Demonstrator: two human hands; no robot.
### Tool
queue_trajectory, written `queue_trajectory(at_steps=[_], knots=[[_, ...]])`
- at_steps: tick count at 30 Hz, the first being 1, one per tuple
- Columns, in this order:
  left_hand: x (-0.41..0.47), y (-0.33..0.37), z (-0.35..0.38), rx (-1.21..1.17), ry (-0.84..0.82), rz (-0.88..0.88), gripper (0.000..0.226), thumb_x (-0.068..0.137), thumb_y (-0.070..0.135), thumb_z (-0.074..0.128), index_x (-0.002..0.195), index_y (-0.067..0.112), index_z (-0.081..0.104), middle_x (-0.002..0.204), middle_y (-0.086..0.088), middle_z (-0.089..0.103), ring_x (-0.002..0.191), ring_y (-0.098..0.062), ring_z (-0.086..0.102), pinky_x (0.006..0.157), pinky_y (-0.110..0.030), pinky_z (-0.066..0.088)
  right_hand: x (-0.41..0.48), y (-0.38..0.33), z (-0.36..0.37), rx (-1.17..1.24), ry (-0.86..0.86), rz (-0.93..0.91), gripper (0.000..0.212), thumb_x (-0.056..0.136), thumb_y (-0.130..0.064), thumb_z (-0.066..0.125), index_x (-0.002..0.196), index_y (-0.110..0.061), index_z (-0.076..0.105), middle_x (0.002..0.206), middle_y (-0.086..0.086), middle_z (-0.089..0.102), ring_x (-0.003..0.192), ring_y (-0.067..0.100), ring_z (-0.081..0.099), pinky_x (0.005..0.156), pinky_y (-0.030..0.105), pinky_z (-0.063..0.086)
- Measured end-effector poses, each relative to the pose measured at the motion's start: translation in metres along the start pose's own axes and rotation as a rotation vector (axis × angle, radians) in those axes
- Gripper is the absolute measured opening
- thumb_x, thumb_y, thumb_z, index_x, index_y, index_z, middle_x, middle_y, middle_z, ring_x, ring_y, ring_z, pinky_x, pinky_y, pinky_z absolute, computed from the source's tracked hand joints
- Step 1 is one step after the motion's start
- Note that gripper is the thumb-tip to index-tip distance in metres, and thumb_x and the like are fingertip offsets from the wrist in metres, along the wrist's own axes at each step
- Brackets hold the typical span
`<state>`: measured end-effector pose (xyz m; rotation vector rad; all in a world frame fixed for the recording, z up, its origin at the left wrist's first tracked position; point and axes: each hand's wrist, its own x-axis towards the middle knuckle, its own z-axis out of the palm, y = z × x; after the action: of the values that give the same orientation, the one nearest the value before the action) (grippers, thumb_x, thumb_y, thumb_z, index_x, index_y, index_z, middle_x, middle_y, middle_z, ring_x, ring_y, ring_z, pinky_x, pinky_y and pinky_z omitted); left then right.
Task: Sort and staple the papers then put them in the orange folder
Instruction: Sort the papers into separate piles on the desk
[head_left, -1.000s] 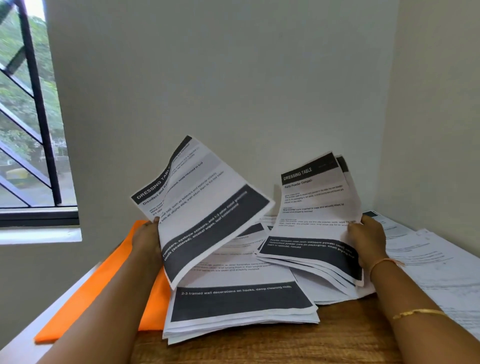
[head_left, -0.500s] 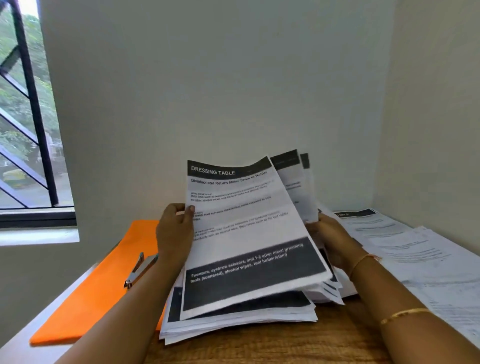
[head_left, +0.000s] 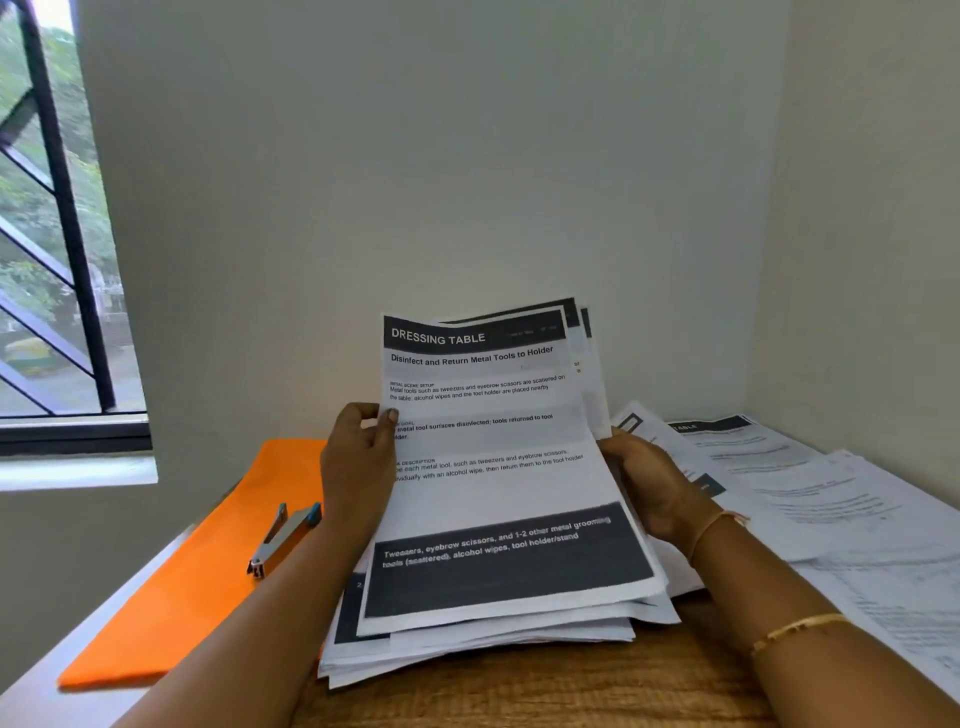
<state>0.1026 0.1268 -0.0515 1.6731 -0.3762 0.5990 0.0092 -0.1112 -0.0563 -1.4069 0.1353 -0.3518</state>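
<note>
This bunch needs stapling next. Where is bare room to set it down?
Bare strip of table in front of the pile; near end of the folder, below the stapler. Sheets crowd the right side.

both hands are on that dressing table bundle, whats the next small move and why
Probably square the held sheets first, tapping their lower edge on the paper stack below. The left hand and right hand grip them by the sides, yet the back pages fan out past the front page's top right corner. The stapler lies untouched on the orange folder.
</note>
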Motion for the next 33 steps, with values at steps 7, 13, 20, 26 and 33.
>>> queue_trajectory(at_steps=[7,13,20,26,33], knots=[[-0.005,0.004,0.002,-0.004,0.033,0.042,0.011,0.095,0.021,0.053,0.100,0.012,0.050,0.079,0.000,0.062,0.064,-0.002,0.057,0.048,-0.006,0.042,0.001,0.005,0.005,0.069,-0.141,0.070,0.037,0.097,-0.033,0.046,0.127,-0.015,0.055,0.118,0.015,0.066,0.109,0.036,0.061,0.097,0.050,0.047],[0.002,-0.005,-0.002,0.273,-0.077,-0.045,0.040,0.092,0.033,0.058,0.123,0.011,0.044,0.099,-0.004,0.066,0.095,-0.024,0.061,0.073,-0.030,0.041,0.006,-0.002,-0.004,-0.115,0.216,-0.065,0.022,0.094,-0.001,0.048,0.109,-0.013,0.058,0.103,0.011,0.065,0.086,0.028,0.061,0.070,0.034,0.052],[0.004,-0.033,-0.004,0.917,-0.444,-0.175,0.087,0.075,0.058,0.067,0.137,0.011,0.028,0.131,-0.013,0.049,0.120,-0.031,0.046,0.096,-0.040,0.039,0.016,0.002,-0.043,0.065,0.565,-0.070,0.034,0.094,-0.001,0.047,0.126,-0.010,0.054,0.118,0.012,0.058,0.104,0.033,0.055,0.093,0.044,0.047],[0.008,-0.020,-0.009,0.686,-0.296,-0.201,0.070,0.077,0.020,0.076,0.133,0.009,0.034,0.122,-0.016,0.053,0.111,-0.031,0.053,0.079,-0.035,0.041,0.020,0.000,-0.045,0.127,0.659,-0.085,0.033,0.094,0.000,0.047,0.125,-0.008,0.053,0.112,0.009,0.056,0.098,0.028,0.052,0.086,0.037,0.045],[0.009,-0.021,-0.021,0.542,-0.136,-0.139,0.028,0.089,0.019,0.062,0.111,0.007,0.050,0.106,-0.011,0.063,0.081,-0.018,0.051,0.058,-0.026,0.034,0.020,0.003,-0.050,0.070,0.658,-0.091,0.034,0.093,0.001,0.045,0.125,-0.009,0.053,0.114,0.010,0.056,0.100,0.030,0.052,0.086,0.040,0.045]])
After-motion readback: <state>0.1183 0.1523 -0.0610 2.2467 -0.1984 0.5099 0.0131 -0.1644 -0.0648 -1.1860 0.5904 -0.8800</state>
